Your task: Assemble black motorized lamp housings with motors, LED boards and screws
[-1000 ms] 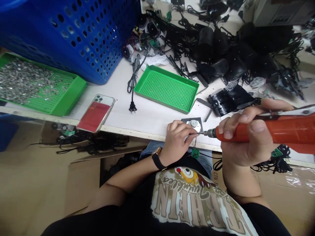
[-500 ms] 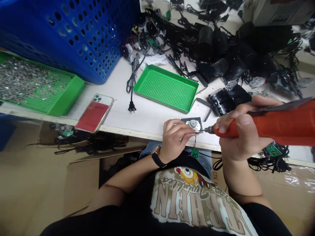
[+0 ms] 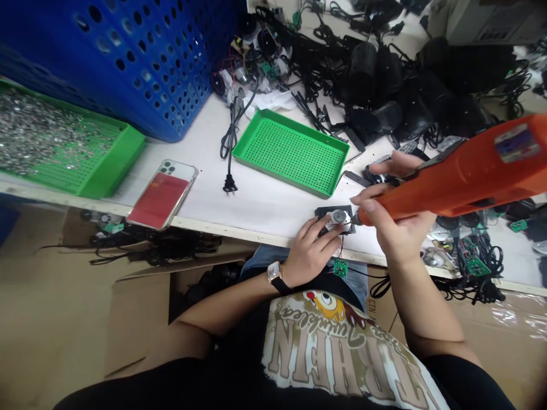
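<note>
At the front edge of a white workbench [image 3: 256, 219], our left hand [image 3: 310, 253], a wristwatch [image 3: 274, 273] on its wrist, presses its fingers together over a dark square metal plate [image 3: 323, 211] that carries a small silver motor [image 3: 339, 216]. Our right hand [image 3: 397, 228] wraps closed around an orange electric screwdriver [image 3: 461, 171], its metal tip just beside the motor at the plate's right side. Below the plate, a small green circuit board [image 3: 341, 267] hangs on red wires past the bench edge. Farther along the bench we find a smartphone [image 3: 162, 195] in a clear case, a black power cord [image 3: 229, 183], a shallow green tray [image 3: 290, 185], and a second green tray [image 3: 128, 159] heaped with small metal parts beside a blue perforated crate [image 3: 128, 62]. Beyond lie tangled black motor housings [image 3: 361, 74].
</note>
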The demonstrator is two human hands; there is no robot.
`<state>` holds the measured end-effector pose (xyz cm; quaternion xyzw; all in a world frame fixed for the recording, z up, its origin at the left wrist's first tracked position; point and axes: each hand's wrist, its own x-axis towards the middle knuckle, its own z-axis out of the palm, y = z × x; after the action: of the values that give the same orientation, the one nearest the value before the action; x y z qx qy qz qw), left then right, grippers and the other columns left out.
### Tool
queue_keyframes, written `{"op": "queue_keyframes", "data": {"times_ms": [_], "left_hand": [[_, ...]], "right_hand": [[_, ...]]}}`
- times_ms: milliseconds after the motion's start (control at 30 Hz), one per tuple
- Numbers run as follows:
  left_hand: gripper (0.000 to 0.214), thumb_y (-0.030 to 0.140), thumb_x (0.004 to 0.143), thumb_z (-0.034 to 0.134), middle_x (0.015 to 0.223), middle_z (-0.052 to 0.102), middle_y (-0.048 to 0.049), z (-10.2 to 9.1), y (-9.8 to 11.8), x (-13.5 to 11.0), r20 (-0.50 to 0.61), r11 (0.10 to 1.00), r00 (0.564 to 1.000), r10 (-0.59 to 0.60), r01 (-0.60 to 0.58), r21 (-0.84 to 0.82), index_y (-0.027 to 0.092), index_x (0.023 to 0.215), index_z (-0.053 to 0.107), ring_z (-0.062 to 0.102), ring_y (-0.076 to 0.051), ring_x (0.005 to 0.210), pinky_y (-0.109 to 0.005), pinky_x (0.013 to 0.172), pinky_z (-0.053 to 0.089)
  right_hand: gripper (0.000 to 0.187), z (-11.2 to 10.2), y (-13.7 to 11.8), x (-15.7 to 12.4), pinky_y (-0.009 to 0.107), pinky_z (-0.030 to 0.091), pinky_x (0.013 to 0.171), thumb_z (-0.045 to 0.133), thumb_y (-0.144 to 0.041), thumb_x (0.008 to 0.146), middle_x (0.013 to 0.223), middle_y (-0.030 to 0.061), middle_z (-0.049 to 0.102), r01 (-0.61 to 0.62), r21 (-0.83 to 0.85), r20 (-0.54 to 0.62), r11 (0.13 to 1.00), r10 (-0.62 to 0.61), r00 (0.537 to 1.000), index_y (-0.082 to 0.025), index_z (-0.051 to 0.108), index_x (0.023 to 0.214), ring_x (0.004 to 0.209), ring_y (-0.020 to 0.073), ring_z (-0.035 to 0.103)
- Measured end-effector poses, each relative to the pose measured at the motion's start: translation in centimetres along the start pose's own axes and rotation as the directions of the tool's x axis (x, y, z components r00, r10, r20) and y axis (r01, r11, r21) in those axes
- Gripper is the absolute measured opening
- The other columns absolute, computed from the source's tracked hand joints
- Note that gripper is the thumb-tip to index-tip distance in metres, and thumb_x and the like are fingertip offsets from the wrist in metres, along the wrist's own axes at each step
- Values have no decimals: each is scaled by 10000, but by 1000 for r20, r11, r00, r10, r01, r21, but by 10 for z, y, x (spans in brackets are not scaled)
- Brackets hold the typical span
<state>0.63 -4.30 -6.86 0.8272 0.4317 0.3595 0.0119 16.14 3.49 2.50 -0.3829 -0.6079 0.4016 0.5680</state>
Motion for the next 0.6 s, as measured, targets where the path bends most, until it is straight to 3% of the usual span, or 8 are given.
{"op": "queue_keyframes", "data": {"times_ms": [100, 233, 333, 400, 600], "left_hand": [[199, 129, 965, 621, 1399, 707, -56, 0, 2, -2, 33, 1000, 999, 8, -9, 21, 213, 1089, 752, 589, -293, 1370, -515, 1102, 522], [135, 174, 960, 657, 1423, 693, -48, 1, 5, -3, 26, 994, 999, 40, -43, 99, 201, 1048, 756, 633, -317, 1315, -511, 1060, 546], [144, 177, 958, 661, 1432, 687, -58, 1, 6, -2, 28, 993, 999, 38, -41, 111, 194, 1069, 751, 627, -318, 1328, -506, 1065, 541], [167, 169, 961, 654, 1443, 678, -70, 0, 6, -2, 38, 994, 999, 35, -39, 103, 202, 1095, 748, 611, -310, 1355, -503, 1079, 532], [189, 156, 963, 640, 1429, 686, -77, 1, 4, -5, 44, 998, 999, 26, -28, 52, 206, 1110, 747, 586, -301, 1387, -498, 1105, 517]], "right_hand": [[441, 5, 7, -4, 347, 620, 604, 779, -359, 864, 990, -1, 735, 57, 61, -10, 996, -57, 998, -312, 600, 1264, 640, 168, 734], [299, 13, 18, -7, 255, 485, 429, 718, -368, 916, 621, -89, 600, 152, 66, -116, 986, -143, 983, -277, 608, 1179, 400, 103, 524], [202, 15, 25, -8, 251, 453, 403, 711, -414, 911, 582, -77, 565, 153, -15, -132, 988, -154, 979, -244, 637, 989, 381, 96, 479], [236, 15, 29, -9, 262, 443, 390, 693, -469, 912, 555, -68, 546, 129, -81, -123, 988, -138, 983, -240, 633, 905, 368, 103, 463], [257, 6, 41, -13, 275, 474, 405, 704, -494, 887, 551, -70, 526, 63, -111, -82, 992, -73, 994, -251, 620, 870, 384, 119, 482]]}}
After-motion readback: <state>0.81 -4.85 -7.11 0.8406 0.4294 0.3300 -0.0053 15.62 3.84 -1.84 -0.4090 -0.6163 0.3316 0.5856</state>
